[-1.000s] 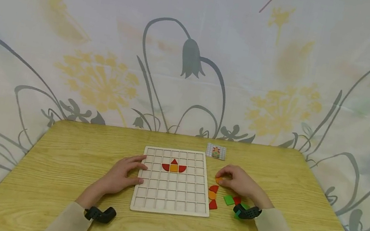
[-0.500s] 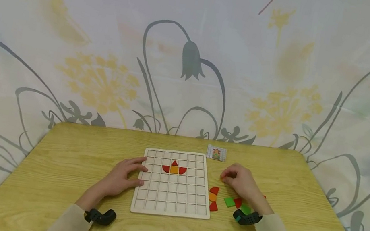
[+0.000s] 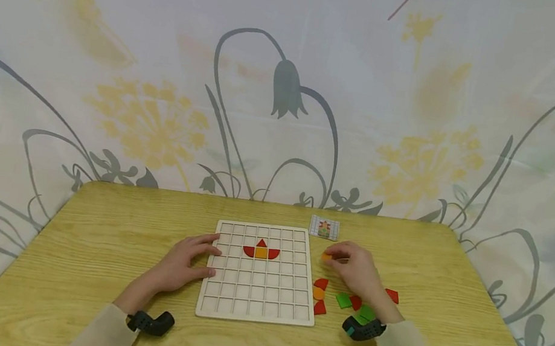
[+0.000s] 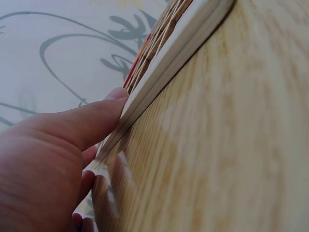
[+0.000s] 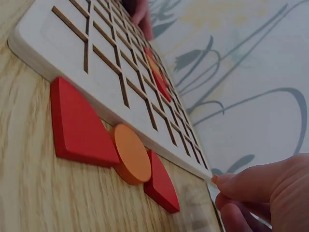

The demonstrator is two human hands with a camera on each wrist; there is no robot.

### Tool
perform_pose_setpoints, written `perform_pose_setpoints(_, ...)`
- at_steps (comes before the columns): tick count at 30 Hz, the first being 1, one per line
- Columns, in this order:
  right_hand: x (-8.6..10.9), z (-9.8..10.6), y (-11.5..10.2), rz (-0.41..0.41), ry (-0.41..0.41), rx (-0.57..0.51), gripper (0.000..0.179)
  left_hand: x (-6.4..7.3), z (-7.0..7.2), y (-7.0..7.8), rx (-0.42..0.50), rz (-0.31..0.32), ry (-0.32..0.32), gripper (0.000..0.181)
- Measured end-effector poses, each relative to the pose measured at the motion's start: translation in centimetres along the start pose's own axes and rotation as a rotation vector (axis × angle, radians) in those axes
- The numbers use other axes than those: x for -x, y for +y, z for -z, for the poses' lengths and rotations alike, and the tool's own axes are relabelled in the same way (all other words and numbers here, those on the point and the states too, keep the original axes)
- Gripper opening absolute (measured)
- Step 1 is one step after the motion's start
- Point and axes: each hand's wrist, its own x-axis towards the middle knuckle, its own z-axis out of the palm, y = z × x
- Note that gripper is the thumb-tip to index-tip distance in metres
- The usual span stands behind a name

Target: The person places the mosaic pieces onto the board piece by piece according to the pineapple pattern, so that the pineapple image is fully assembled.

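Observation:
My right hand [image 3: 357, 269] pinches a small orange piece [image 3: 326, 257] between thumb and fingertips, just right of the white grid board [image 3: 256, 298]. In the right wrist view only a sliver of that orange piece [image 5: 215, 179] shows past the thumb. My left hand [image 3: 182, 264] rests along the board's left edge, its fingertips on the rim and its thumb [image 4: 113, 99] touching the side. Set in the grid's upper part are a red triangle [image 3: 261, 243], an orange square [image 3: 261, 252] and two red curved pieces [image 3: 249, 251].
Against the board's right side lie an orange round piece [image 5: 133, 154] and two red pieces [image 5: 82, 128]. Several green pieces [image 3: 344, 300] and red ones [image 3: 391, 295] are scattered near my right wrist. A small pattern card [image 3: 324, 228] lies behind the board.
My right hand, with the orange piece, has shifted slightly toward the back of the table, moving right and then back left. My left hand and the board stay where they were.

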Motion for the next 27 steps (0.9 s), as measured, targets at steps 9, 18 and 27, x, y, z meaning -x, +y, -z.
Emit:
perform_pose_setpoints(9, -0.3, -3.6, -2.3, 0.042, -0.072, -0.08, 0.011, 0.2, 0.1, 0.2, 0.01, 0.002, 0.005, 0.033)
perform_pose_setpoints(18, -1.2, -7.0, -4.6, 0.156, -0.139, -0.113, 0.007, 0.1, 0.2, 0.4, 0.007, 0.024, -0.009, 0.032)
perform_pose_setpoints(27, -1.6, -9.2, -5.8, 0.161, -0.163, -0.041, 0.006, 0.0, 0.3, 0.3, 0.01, 0.037, -0.021, 0.034)
